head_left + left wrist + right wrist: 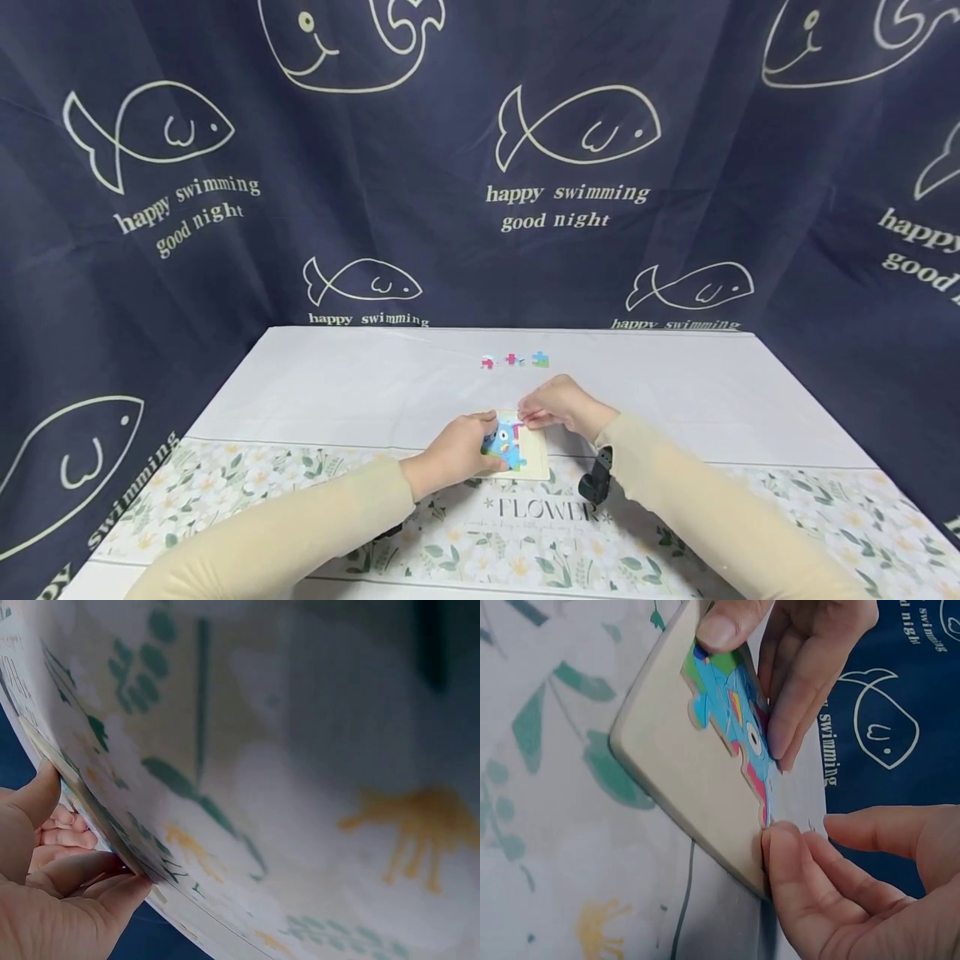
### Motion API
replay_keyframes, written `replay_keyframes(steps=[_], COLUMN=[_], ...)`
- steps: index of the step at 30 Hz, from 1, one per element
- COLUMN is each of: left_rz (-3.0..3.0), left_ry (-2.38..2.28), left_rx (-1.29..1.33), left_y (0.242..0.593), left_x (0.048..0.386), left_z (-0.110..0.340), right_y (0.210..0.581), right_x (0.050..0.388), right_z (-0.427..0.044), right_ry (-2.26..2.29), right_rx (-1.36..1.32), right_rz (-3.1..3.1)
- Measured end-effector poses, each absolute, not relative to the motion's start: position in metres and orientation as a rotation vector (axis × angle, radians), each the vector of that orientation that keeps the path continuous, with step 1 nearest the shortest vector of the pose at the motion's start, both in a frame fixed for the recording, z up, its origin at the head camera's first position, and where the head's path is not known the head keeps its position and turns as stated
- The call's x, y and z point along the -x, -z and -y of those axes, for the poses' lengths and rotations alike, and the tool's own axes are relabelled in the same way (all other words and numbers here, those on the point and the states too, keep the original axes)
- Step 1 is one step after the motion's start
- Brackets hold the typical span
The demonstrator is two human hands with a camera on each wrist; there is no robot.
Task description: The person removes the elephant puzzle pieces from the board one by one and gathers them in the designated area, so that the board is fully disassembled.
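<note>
A square wooden puzzle board [535, 465] with colourful pieces [504, 446] showing a blue creature lies near the table's middle. My left hand [453, 450] grips its left side, thumb over the near part and fingers at the far side. In the left wrist view that hand [75, 892] holds the board's edge [90, 806]. At the far right corner is my right hand [562, 404]. The right wrist view shows the right hand [855, 892] with one fingertip touching the board [682, 750] beside the pieces [735, 712], other fingers bent and apart from it.
Beyond the board, three loose puzzle portions lie in a row: a pink and white one [488, 362], a pink and blue one [513, 359] and a blue and green one [540, 359]. A dark blue curtain [450, 233] hangs behind the table [337, 383].
</note>
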State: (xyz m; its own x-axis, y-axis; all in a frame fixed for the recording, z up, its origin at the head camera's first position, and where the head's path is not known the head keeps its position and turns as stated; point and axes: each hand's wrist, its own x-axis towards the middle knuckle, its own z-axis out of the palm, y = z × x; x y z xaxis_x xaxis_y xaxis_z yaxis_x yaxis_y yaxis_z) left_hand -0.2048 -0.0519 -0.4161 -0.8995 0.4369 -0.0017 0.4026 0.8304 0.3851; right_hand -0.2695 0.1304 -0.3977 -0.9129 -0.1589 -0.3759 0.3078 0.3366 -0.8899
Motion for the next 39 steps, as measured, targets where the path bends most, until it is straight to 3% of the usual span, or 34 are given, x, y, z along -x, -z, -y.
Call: replay_keyframes(steps=[17,26,39], left_rz=[-2.904,-2.902,-2.895], left_ry=[-0.665,-0.686,-0.816], left_rx=[-0.646,-0.660,-0.606], left_y=[0.421,0.419,0.421], left_x=[0.201,0.204,0.205], left_z=[0.055,0.054,0.052], right_y=[0.402,0.401,0.402], right_x=[0.263,0.262,0.263], right_z=[-0.121,-0.116,-0.119], right_ry=[1.546,1.227,1.251], right_rx=[-0.152,-0.010,0.001], right_rz=[-2.308,-2.554,-2.554])
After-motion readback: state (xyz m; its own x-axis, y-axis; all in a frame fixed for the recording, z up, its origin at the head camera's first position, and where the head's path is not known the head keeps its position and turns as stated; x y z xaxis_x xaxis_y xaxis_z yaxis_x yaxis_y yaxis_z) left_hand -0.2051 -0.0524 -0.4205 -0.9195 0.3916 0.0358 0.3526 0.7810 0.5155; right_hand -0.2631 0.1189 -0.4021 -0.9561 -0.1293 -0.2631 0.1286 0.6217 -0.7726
